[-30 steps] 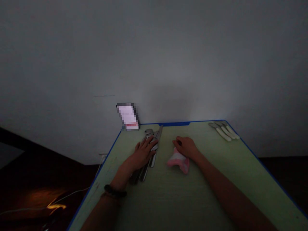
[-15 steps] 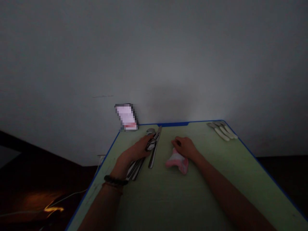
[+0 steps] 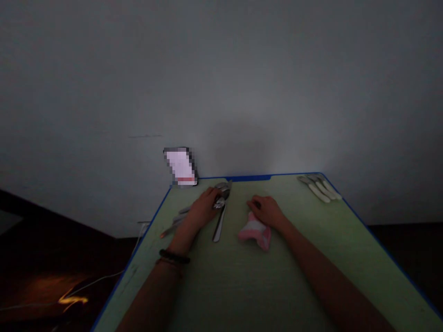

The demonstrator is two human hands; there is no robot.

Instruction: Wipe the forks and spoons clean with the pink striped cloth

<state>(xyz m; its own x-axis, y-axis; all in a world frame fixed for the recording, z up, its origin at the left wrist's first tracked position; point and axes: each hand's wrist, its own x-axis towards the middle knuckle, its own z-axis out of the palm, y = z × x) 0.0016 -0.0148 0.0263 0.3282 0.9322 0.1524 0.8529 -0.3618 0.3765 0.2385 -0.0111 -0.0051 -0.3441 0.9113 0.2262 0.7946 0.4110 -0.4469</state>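
Observation:
My left hand point(image 3: 201, 210) is closed around a bundle of metal cutlery point(image 3: 220, 201) at the back left of the green table point(image 3: 242, 276). The spoon bowls show past my fingers, and the handles stick out to the left of my wrist. One metal piece point(image 3: 218, 224) lies loose on the table just right of that hand. My right hand point(image 3: 268, 212) rests curled on a pink and white cloth point(image 3: 255, 232) near the table's middle.
Several white-handled utensils point(image 3: 320, 186) lie at the back right corner. A blurred-out bright rectangle point(image 3: 180, 166) stands at the back left corner against the grey wall. The table has a blue edge point(image 3: 249, 177). A white cable point(image 3: 104, 279) runs over the dark floor on the left.
My left hand has closed on the cutlery bundle and swung it, so the handles now point left. One piece stayed on the table. My right hand has not moved.

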